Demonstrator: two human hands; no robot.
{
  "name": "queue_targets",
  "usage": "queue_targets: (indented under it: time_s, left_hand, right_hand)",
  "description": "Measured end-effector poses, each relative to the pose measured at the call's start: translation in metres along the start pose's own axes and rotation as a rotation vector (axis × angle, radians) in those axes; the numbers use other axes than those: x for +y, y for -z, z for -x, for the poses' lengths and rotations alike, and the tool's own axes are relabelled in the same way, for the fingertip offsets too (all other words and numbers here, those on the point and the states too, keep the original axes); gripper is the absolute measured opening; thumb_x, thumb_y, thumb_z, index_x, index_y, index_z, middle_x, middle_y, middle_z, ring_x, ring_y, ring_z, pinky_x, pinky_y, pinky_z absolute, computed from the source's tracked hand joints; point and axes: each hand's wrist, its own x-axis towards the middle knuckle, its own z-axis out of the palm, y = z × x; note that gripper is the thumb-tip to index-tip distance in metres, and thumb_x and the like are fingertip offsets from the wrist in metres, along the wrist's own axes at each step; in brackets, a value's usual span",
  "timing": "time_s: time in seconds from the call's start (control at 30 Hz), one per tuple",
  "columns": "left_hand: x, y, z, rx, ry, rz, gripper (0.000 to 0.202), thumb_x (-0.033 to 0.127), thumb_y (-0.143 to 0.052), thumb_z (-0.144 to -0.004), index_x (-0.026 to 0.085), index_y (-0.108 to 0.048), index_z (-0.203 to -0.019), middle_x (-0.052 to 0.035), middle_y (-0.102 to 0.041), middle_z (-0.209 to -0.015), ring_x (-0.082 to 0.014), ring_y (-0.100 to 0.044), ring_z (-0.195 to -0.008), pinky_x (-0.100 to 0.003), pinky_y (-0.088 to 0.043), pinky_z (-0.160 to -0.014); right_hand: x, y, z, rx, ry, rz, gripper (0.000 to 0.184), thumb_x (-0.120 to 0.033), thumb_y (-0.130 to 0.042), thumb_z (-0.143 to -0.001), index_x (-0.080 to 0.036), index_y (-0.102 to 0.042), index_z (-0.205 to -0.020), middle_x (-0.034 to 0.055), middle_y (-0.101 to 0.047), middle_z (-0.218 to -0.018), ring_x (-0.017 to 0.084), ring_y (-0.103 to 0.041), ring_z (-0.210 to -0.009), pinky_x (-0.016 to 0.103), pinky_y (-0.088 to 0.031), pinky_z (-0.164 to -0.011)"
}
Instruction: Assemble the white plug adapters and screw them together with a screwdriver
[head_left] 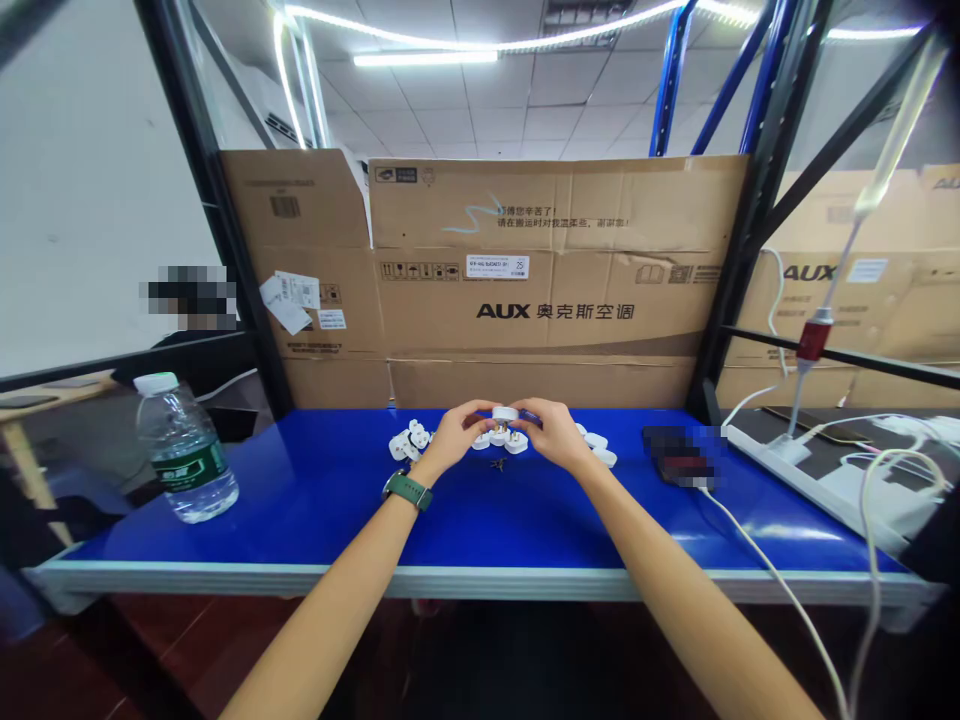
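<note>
Over the blue tabletop, my left hand (454,440) and my right hand (553,436) meet at a small white plug piece (505,413), with brass-coloured metal showing under it. Fingertips of both hands close on its sides. A dark blue, narrow item (529,416) shows by my right fingers; its kind is unclear. Just beneath lie white plug parts (516,442), partly hidden by the hands. A small heap of dark screws or pins (499,464) rests nearer me. More white pieces (409,441) lie left of my left hand, and white covers (598,443) lie beyond my right.
A water bottle (187,450) stands at the table's left. On the right lie a phone (679,456) with a white cable (772,570) and a power strip (817,485). A cardboard sheet (555,290) closes off the back between dark posts. Another person (199,310) is behind at left.
</note>
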Motion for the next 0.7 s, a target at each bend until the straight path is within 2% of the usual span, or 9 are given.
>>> queue_targets:
  time_s: [0.07,0.17,0.37,0.5,0.57,0.7]
  left_hand:
    - [0.002,0.0,0.001,0.012,-0.04,-0.047,0.034,0.037,-0.071,-0.085,0.017,-0.071,-0.112,-0.0077,-0.074,-0.104,-0.0201,-0.068,-0.087,-0.031,-0.053,-0.079]
    - [0.001,0.0,0.002,0.029,-0.068,-0.094,0.024,0.031,-0.066,-0.087,0.017,-0.071,-0.107,-0.0043,-0.073,-0.092,-0.0172,-0.066,-0.076,-0.028,-0.051,-0.073]
    - [-0.004,-0.003,0.005,0.022,-0.045,-0.097,0.018,0.032,-0.062,-0.088,0.018,-0.066,-0.098,-0.0004,-0.067,-0.081,-0.011,-0.055,-0.056,-0.024,-0.045,-0.056]
    - [-0.006,-0.004,0.008,-0.035,-0.002,-0.145,0.022,0.037,-0.06,-0.09,0.019,-0.064,-0.102,0.0013,-0.067,-0.076,-0.01,-0.052,-0.05,-0.023,-0.04,-0.051]
    - [-0.004,-0.003,0.011,-0.098,0.028,-0.222,0.026,0.04,-0.056,-0.094,0.019,-0.063,-0.107,0.0023,-0.066,-0.07,-0.0104,-0.051,-0.047,-0.023,-0.038,-0.052]
    - [0.003,0.001,0.017,-0.241,0.006,-0.472,0.032,0.045,-0.046,-0.1,0.021,-0.067,-0.106,0.0017,-0.066,-0.064,-0.0146,-0.059,-0.055,-0.024,-0.04,-0.059]
  right_hand:
    - [-0.001,0.001,0.0,-0.016,0.0,-0.002,0.018,-0.022,-0.063,-0.091,-0.022,-0.073,-0.106,0.0067,-0.077,-0.104,0.024,-0.07,-0.097,0.032,-0.048,-0.087]
    - [-0.003,0.001,0.001,-0.057,-0.01,0.002,0.019,-0.022,-0.062,-0.092,-0.022,-0.072,-0.107,0.006,-0.076,-0.103,0.024,-0.069,-0.096,0.031,-0.047,-0.085]
    - [-0.003,0.0,0.003,-0.125,-0.016,0.0,0.016,-0.023,-0.06,-0.092,-0.021,-0.07,-0.105,0.0058,-0.076,-0.098,0.022,-0.068,-0.089,0.028,-0.046,-0.08]
    - [0.0,0.0,0.004,-0.19,-0.075,0.037,0.026,-0.022,-0.058,-0.093,-0.022,-0.065,-0.117,0.0056,-0.075,-0.098,0.022,-0.068,-0.087,0.028,-0.045,-0.079]
    - [0.002,0.001,0.004,-0.25,-0.114,0.059,0.029,-0.022,-0.055,-0.094,-0.022,-0.063,-0.121,0.0061,-0.075,-0.097,0.022,-0.068,-0.087,0.029,-0.045,-0.079]
    - [0.006,0.004,0.006,-0.462,-0.258,0.027,0.023,-0.019,-0.051,-0.093,-0.02,-0.066,-0.11,0.0061,-0.077,-0.087,0.023,-0.069,-0.085,0.03,-0.045,-0.078]
